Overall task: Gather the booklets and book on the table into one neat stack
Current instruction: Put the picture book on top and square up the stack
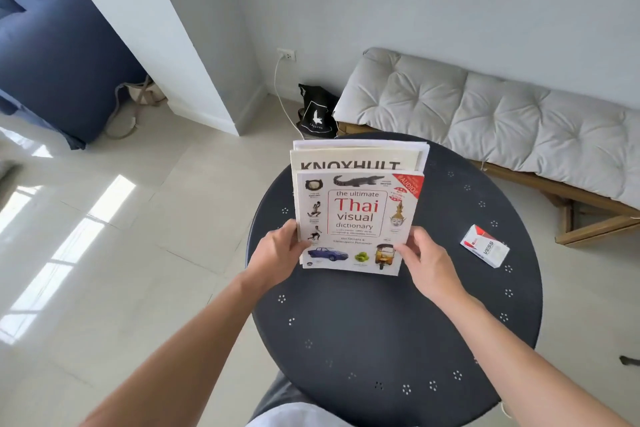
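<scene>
A white Thai visual dictionary book (358, 218) stands upright at the front of a stack, its lower edge resting on the round dark table (398, 322). Behind it stand a KNOXHULT booklet (353, 161) and at least one more white booklet (360, 144), their tops showing above the book. My left hand (278, 253) grips the stack's left edge. My right hand (424, 256) grips its right edge. Both thumbs lie on the book's front cover.
A small red-and-white VESS box (485, 245) lies on the table to the right. A wooden bench with a grey cushion (485, 114) stands behind the table. On the floor by the wall sit a black bag (317, 113) and a white cable (282, 97).
</scene>
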